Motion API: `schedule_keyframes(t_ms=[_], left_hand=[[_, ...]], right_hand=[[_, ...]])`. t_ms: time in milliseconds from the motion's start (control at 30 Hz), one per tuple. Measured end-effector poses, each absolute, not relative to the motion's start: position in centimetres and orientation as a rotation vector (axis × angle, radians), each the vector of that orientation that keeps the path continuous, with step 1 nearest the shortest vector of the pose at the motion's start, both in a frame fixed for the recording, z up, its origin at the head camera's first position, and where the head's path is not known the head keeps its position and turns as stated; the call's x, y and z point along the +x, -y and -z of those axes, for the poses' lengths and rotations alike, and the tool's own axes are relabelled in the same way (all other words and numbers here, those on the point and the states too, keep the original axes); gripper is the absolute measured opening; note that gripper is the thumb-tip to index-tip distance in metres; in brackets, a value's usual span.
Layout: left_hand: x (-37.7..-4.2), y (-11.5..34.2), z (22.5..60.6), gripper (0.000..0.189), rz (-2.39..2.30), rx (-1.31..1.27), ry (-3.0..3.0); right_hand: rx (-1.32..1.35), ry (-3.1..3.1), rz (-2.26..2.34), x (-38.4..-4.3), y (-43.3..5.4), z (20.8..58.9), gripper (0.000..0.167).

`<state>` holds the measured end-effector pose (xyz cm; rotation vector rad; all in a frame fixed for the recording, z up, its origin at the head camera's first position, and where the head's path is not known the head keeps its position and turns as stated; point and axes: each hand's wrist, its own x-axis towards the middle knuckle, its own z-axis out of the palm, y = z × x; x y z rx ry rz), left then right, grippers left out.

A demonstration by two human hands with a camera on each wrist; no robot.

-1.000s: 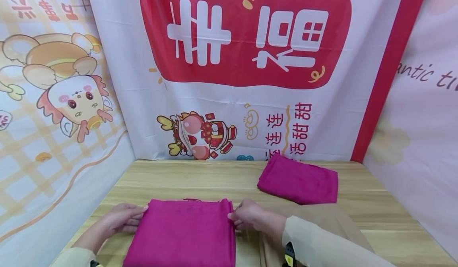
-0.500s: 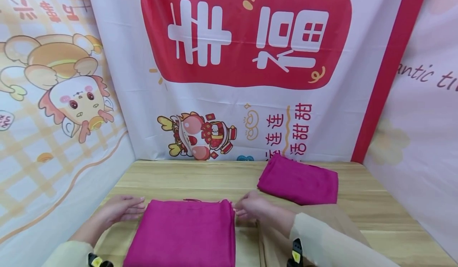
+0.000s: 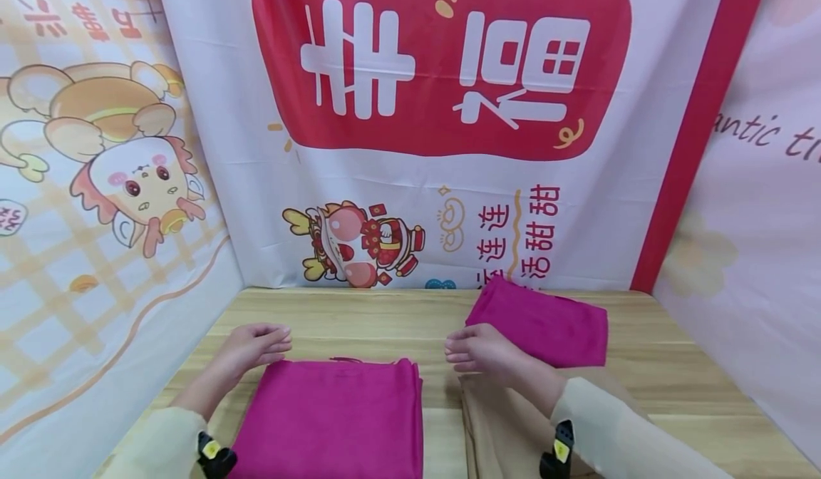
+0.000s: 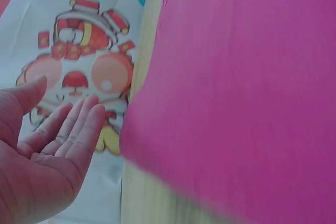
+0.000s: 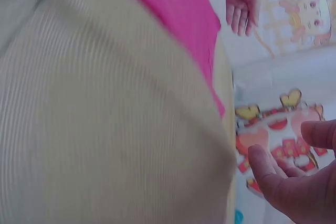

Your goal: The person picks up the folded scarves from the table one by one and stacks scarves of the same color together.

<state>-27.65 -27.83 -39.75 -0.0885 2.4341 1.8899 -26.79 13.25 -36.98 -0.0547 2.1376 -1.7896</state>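
A folded magenta cloth [image 3: 333,422] lies flat at the front of the table, a thin dark red cord showing at its far edge. By its far left corner hovers my left hand [image 3: 253,346], fingers extended and holding nothing; the left wrist view shows the palm beside the magenta cloth [image 4: 236,87]. My right hand [image 3: 484,351] is also free, fingers loosely bent, above the far end of a folded tan ribbed cloth [image 3: 507,429]. In the head view it overlaps the near left corner of a second folded magenta cloth [image 3: 551,329].
The wooden table [image 3: 359,315] runs back to a white hanging sheet [image 3: 577,215] with red printing. Printed cloth walls [image 3: 128,272] close off both sides. A black strap device [image 3: 214,457] sits on each wrist.
Both hands have let go of the front magenta cloth's far corners. The left rose forward and slightly right; the right moved up and to the right. The cloths have barely moved.
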Motion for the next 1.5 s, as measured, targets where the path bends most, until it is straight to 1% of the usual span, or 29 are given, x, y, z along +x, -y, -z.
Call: schedule_keyframes(t_ms=[233, 333, 500, 633, 800, 933, 1167, 1300, 1500], left_hand=[[-29.5, 22.7, 39.6, 0.044, -1.933, -0.013, -2.437], [-30.3, 20.2, 39.7, 0.043, -1.932, 0.019, -2.434], [-31.3, 15.6, 39.6, 0.038, -1.937, 0.072, -2.432], [-32.1, 12.2, 39.5, 0.033, -1.884, 0.148, -2.463], [-33.6, 8.4, 39.6, 0.035, -1.821, 0.238, -2.432], [-34.7, 5.7, 39.8, 0.037, -1.773, 0.254, -2.408], [-36.2, 2.1, 40.8, 0.044, -1.72, 0.269, -2.466], [-36.7, 0.3, 41.4, 0.047, -1.627, 0.303, -2.571], [-37.3, -1.9, 41.8, 0.054, -1.552, 0.268, -2.605]], right_hand=[[-0.015, -2.239, 1.758, -27.8, -17.2, 36.1, 0.036], [-0.006, -2.294, 1.734, -28.4, -19.2, 35.6, 0.038], [-0.004, -2.341, 1.729, -29.2, -22.9, 35.2, 0.043], [0.067, -2.347, 1.741, -29.7, -25.7, 35.1, 0.049], [0.169, -2.44, 1.698, -30.4, -29.2, 35.5, 0.053], [0.195, -2.519, 1.646, -30.8, -31.6, 35.7, 0.055], [0.242, -2.63, 1.605, -31.3, -34.2, 36.6, 0.057], [0.295, -2.699, 1.606, -31.6, -35.2, 37.5, 0.053], [0.461, -2.85, 1.525, -32.1, -36.8, 39.0, 0.041]])
